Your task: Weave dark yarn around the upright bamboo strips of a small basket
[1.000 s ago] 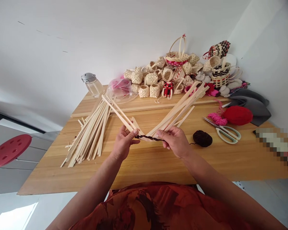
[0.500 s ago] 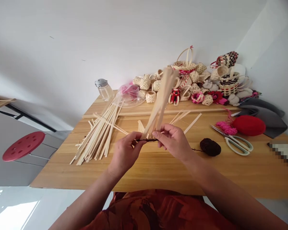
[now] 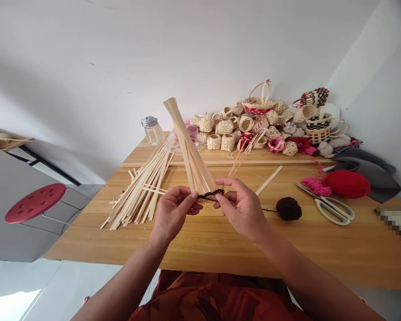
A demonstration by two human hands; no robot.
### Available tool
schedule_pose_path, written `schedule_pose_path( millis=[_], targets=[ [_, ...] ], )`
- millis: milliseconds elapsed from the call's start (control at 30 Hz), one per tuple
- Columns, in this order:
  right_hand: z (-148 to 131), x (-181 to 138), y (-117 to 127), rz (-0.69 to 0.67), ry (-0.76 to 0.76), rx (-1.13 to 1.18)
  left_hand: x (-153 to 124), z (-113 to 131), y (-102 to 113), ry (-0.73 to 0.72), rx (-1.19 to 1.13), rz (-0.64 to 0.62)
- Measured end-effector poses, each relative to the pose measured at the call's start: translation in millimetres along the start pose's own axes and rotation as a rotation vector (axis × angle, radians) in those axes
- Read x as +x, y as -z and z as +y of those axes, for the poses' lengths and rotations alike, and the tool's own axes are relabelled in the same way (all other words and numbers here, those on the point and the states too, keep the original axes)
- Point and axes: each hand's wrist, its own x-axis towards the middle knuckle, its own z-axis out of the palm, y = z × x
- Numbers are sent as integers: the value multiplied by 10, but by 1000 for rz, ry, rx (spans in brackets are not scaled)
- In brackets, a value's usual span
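Observation:
Between my hands, above the table, is a piece of weaving made of pale flat wooden strips (image 3: 191,149) crossed near the bottom by dark brown yarn (image 3: 209,195). Its long strips stand up and lean to the left. My left hand (image 3: 177,207) pinches the left end of the woven edge between thumb and fingers. At the right end, my right hand (image 3: 241,203) has its thumb and fingers closed on the edge by the dark yarn. A strand runs from behind that hand to a dark yarn ball (image 3: 288,208) on the table.
Loose wooden strips (image 3: 142,187) lie in a heap to the left. Scissors (image 3: 330,207), a red yarn ball (image 3: 348,183) and pink yarn (image 3: 317,186) are at the right. Small woven baskets (image 3: 225,127) crowd the back. A bottle (image 3: 152,130) stands back left; a red stool (image 3: 36,203) is beside the table.
The upright strips have swung from leaning right to leaning left. My right hand's forefinger has lifted, and more of the dark yarn edge shows. The view has shifted slightly.

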Motion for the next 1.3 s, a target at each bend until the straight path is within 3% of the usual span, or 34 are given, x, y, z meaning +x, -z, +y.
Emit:
schedule_pose_path(
  millis=[367,933,1000,1133,1300],
  targets=[
    [-50,-112,59,13,26,-34,-73,30,14,-17,20,-18],
    [34,-283,269,16,-28,-168,-141,-19,-131,-42,128,-289],
    [81,-294,300,24,-65,-143,-161,-25,-115,-122,153,-261],
    [164,-316,370,93,-129,-32,-219,-94,-52,-301,167,-85],
    [221,-345,449,179,-176,127,-277,-322,-15,-315,141,-33]
  ],
)
